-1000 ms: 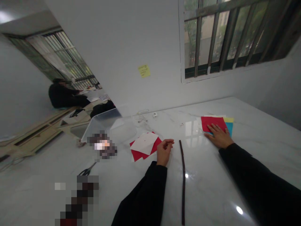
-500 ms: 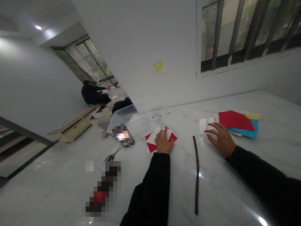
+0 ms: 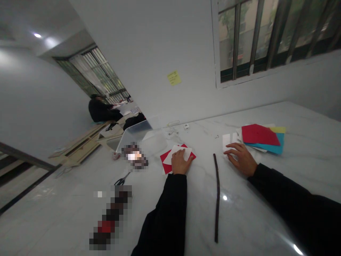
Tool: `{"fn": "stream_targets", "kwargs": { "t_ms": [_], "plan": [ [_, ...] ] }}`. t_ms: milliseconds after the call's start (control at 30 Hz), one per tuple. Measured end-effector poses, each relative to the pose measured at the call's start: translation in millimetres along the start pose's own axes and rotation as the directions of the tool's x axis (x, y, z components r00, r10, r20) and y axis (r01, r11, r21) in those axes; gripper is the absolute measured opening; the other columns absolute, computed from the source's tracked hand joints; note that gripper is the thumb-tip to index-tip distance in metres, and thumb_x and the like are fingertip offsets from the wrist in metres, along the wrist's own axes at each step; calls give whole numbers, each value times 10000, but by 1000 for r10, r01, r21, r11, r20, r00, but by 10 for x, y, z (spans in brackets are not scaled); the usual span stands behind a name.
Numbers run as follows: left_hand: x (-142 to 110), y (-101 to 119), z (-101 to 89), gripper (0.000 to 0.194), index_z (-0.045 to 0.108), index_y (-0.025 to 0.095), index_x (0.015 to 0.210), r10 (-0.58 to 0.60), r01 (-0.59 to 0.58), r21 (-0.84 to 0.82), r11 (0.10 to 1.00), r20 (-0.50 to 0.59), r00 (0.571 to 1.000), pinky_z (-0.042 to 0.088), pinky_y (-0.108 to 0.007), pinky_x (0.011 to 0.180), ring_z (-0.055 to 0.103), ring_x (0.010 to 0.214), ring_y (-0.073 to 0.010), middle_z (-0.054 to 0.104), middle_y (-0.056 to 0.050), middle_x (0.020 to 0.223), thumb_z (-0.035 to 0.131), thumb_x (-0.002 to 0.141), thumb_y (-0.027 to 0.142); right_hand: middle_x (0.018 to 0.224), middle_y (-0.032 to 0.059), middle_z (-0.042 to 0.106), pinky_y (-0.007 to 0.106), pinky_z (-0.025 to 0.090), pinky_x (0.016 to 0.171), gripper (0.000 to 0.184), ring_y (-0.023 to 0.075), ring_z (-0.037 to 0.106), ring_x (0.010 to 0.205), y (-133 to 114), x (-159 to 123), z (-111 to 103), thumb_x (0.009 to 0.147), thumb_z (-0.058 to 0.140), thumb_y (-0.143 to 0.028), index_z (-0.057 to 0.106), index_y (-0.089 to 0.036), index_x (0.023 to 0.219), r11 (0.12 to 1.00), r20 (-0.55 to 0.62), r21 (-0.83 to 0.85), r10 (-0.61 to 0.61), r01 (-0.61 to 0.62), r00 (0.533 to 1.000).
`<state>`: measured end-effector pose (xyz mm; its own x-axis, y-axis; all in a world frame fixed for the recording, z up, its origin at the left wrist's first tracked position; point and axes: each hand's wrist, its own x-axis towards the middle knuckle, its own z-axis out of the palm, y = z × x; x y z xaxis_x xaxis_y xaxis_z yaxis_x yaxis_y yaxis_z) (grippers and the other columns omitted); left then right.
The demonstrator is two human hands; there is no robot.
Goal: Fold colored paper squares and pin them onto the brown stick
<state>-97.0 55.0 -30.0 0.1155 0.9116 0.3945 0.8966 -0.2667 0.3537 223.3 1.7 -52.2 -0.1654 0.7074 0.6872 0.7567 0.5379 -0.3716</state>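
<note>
My left hand [image 3: 181, 162] lies flat on a white paper sheet [image 3: 178, 154], which sits on a red paper square [image 3: 166, 164]. My right hand [image 3: 241, 159] rests on the white marble table [image 3: 239, 213], its fingertips touching or just next to the lower left of a stack of coloured paper [image 3: 259, 137]. The stack has red, blue and yellow sheets. Small white paper slips [image 3: 229, 141] lie by those fingers. A long dark strip [image 3: 217, 195] lies between my hands, touching neither.
Scissors [image 3: 121, 181] and two pixelated, unidentifiable objects [image 3: 134, 156] [image 3: 110, 217] lie on the left of the table. Behind them stands a clear plastic box [image 3: 141, 137]. Small white items lie near the wall. A seated person [image 3: 101, 110] works farther off.
My left hand has come down from above the red paper and now lies on the white sheet. My right hand has slid off the red sheet to the stack's lower left edge.
</note>
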Motion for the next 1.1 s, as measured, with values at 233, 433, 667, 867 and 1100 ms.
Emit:
{"fn": "stream_targets", "kwargs": {
  "t_ms": [233,433,667,867,1100],
  "plan": [
    [4,16,-37,371,688,189,1163,-25,24,-42,999,-38,999,369,-423,1011,586,1083,-313,685,-143,1149,651,824,337,1128,95,688,476,448,1002,198,267,587,1095,-25,18,-10,893,549,-197,740,-223,942,1000,-25,19,-2,2,1000],
    [37,141,-323,378,659,197,1237,-126,117,-72,991,-135,983,430,-390,917,632,978,-283,709,-112,1056,573,870,217,1124,86,690,491,450,999,204,265,595,1083,-45,22,-10,889,548,-205,742,-239,942,998,6,58,13,-14,1000],
    [257,459,-1040,359,636,213,1190,-273,-126,-523,843,-617,738,477,-305,862,638,958,-193,687,-81,1107,637,849,326,1106,92,695,485,454,988,208,283,598,1082,-181,59,-43,890,573,-269,716,-238,1039,982,-26,166,91,-85,996],
    [115,919,-462,558,571,211,1200,-423,100,-985,137,33,905,506,-295,830,670,899,-173,698,-56,1004,780,703,355,1180,108,667,418,510,885,486,256,627,1032,-380,15,-59,923,551,-463,542,-235,1352,742,173,577,297,-341,939],
    [-272,1049,138,624,593,157,1167,-191,404,-912,-73,410,892,503,-288,706,674,767,-184,716,-75,913,852,642,372,833,33,689,275,481,575,594,181,621,679,-319,-14,19,732,766,-536,596,-189,1182,316,421,721,506,-616,752]
  ]
}}
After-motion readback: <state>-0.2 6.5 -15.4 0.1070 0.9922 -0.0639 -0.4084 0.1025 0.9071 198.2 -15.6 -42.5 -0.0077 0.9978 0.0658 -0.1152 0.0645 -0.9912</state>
